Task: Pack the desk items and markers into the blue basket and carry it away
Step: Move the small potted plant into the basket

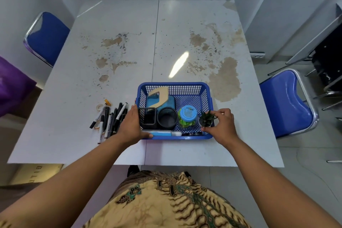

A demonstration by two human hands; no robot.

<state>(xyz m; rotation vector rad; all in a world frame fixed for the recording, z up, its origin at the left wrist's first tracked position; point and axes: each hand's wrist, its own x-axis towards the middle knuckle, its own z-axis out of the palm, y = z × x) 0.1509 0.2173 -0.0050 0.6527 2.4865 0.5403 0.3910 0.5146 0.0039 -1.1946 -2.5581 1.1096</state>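
Note:
The blue basket (187,85) stands near the table's front edge. Inside it are a blue box with a tan curved piece (160,96), a square black mesh holder (148,118), a round black mesh cup (167,118), a jar with a blue lid (187,114) and a small potted plant (206,118). My right hand (223,126) pinches the plant pot at the basket's right front corner. Against the basket's left side rests my left hand (130,125), thumb on the front rim. Several markers (111,118) lie loose on the table, left of the basket.
The white table (111,42) has worn brown patches. Blue chairs stand at the far left (47,37) and at the right (286,102). A purple object (11,83) sits at the left edge. Small tape rolls (100,106) lie by the markers.

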